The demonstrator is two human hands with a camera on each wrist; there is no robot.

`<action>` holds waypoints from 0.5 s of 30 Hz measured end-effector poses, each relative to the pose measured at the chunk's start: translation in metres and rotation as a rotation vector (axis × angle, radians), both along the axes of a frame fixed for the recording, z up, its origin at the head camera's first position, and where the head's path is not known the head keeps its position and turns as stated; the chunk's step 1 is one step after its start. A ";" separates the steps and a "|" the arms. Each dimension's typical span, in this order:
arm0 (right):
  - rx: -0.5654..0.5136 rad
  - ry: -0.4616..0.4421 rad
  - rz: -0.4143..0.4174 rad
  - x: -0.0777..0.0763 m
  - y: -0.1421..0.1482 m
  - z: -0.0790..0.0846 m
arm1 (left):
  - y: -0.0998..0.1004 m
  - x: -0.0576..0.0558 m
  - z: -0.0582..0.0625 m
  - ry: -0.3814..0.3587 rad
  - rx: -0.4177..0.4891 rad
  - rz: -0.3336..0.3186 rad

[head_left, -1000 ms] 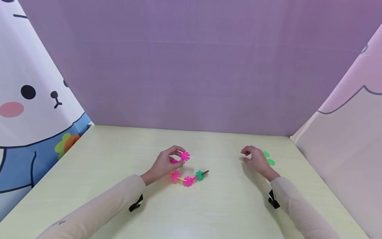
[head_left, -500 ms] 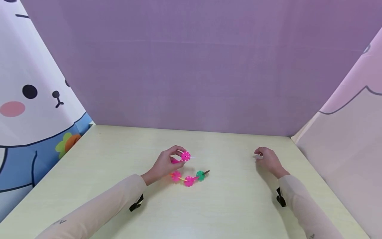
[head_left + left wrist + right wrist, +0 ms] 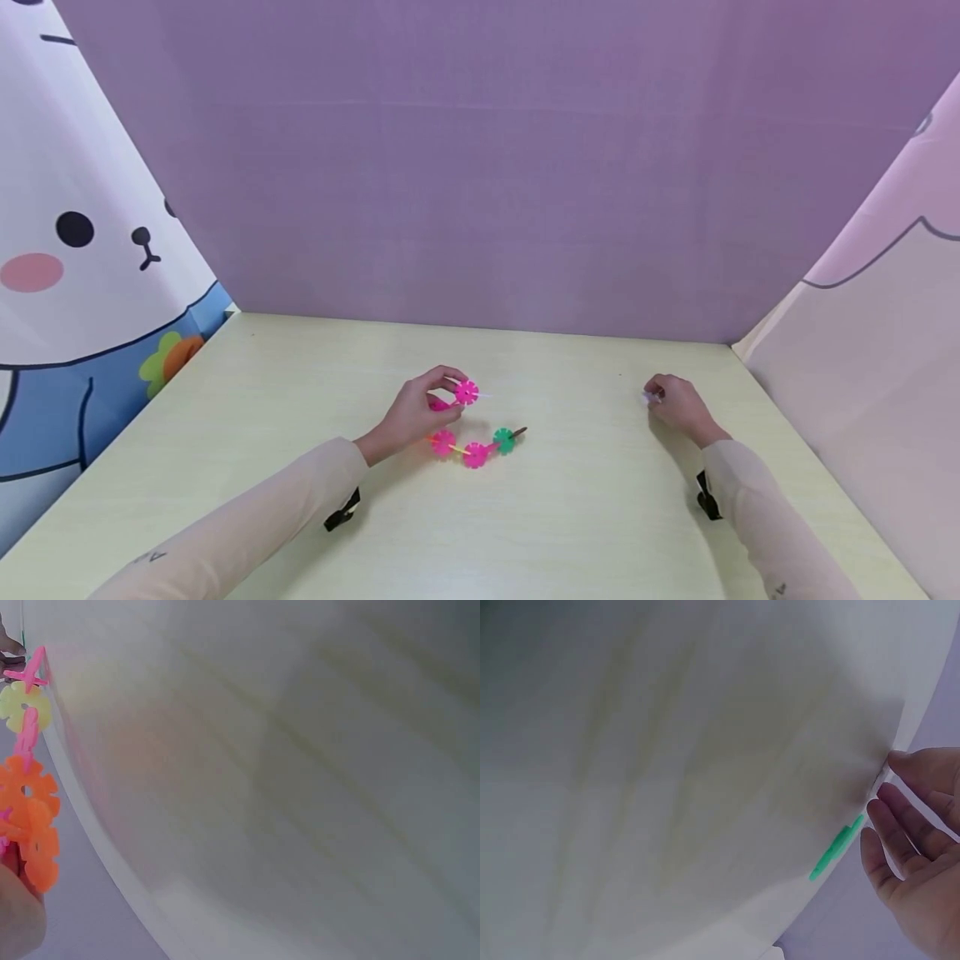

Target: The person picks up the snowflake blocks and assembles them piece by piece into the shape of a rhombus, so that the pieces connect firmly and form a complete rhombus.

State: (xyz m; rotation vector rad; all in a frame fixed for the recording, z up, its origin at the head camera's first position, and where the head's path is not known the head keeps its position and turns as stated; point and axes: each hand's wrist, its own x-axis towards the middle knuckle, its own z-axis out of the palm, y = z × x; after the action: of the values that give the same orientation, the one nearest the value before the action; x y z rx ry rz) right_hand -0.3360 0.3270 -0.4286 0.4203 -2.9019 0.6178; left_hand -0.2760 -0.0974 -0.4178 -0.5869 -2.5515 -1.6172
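Note:
My left hand (image 3: 415, 410) pinches one end of a chain of interlocking plastic snowflake discs. A pink disc (image 3: 467, 392) shows at its fingertips, with a thin white disc seen edge-on beside it. The rest of the chain hangs in a curve, through pink discs (image 3: 475, 455) to a green disc (image 3: 503, 441) and a brown disc (image 3: 518, 432). Orange discs (image 3: 30, 791) and a yellow disc (image 3: 25, 706) appear near the hand in the left wrist view. At the right, my right hand (image 3: 677, 406) pinches a white snowflake disc (image 3: 650, 399) between thumb and fingers, low over the table.
Loose green discs (image 3: 836, 849) lie beside the right hand's fingers in the right wrist view; that hand hides them in the head view. The pale table (image 3: 570, 517) ends at a purple backdrop (image 3: 480, 183), with printed cloth on both sides.
My right hand has moved right and slightly down to the white disc, and its fingers have closed on it. It now covers the green discs. The left hand and chain stay almost still.

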 end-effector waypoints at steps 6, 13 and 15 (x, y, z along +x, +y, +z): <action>-0.029 0.027 -0.007 0.001 0.000 0.002 | 0.000 0.000 0.000 0.003 0.000 0.001; -0.034 0.049 0.001 0.000 0.002 0.003 | 0.001 0.001 0.001 0.027 -0.021 0.024; -0.039 0.047 0.003 0.000 0.002 0.004 | 0.001 0.001 0.001 0.033 -0.025 0.029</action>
State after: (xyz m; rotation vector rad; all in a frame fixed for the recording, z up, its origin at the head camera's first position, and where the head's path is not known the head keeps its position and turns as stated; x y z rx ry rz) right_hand -0.3356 0.3291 -0.4248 0.4278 -2.8402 0.6545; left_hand -0.2752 -0.0959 -0.4168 -0.5713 -2.5477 -1.5557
